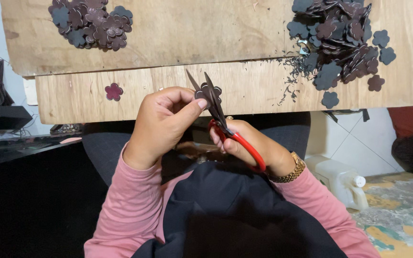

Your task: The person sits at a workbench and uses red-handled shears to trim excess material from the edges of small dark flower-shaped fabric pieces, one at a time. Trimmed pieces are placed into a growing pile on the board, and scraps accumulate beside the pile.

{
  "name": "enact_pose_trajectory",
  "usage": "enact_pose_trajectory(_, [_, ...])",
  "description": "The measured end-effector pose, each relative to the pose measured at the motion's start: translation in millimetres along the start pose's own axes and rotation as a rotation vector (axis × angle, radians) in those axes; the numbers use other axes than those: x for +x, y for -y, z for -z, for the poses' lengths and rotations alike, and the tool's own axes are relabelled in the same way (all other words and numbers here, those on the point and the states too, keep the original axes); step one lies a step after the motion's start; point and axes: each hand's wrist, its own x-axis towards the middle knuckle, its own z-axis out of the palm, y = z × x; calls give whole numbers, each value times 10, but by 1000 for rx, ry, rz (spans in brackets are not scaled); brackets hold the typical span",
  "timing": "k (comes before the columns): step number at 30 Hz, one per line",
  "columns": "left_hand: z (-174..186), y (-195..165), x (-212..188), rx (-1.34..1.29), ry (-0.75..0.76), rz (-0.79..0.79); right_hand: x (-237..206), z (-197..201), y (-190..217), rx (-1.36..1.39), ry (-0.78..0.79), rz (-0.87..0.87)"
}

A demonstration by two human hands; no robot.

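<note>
Red-handled scissors [225,122] are sitting tight in my right hand [249,143] w/ blades open, while my left hand [163,122] is pinching a dark flower cutout [210,93] btwn them.

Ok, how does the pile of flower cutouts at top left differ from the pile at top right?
The top left pile is small and tightly heaped; the top right pile is larger and spills outward, with loose flowers at its edge. Dark trimmings lie scattered beside the top right pile, none by the top left pile. Both are dark flower shapes on the wooden board.
</note>
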Motion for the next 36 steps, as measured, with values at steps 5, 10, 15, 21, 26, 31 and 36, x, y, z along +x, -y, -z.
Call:
enact_pose_trajectory(5, [23,4,-26,30,14,-15,-5,-3,31,25,11,-28])
enact_pose_trajectory(10, [27,45,-15,35,12,-38,-14,-1,32,72,8,-54])
enact_pose_trajectory(15, [21,49,-20,17,2,-23,-22,-5,6,118,6,-46])
enact_pose_trajectory(21, [-20,34,-23,27,21,-43,4,-34,-20,-9,-29,50])
enact_pose_trajectory(26, [-38,60,-2,-56,48,5,-15,-53,-59,-46,-76,18])
enact_pose_trajectory(31, [-48,97,-6,75,5,-89,-35,-17,-118,-47,-78,-4])
enact_pose_trajectory(36, [-76,116,15,-46,-64,-107,-34,35,-144,2,-129,-4])
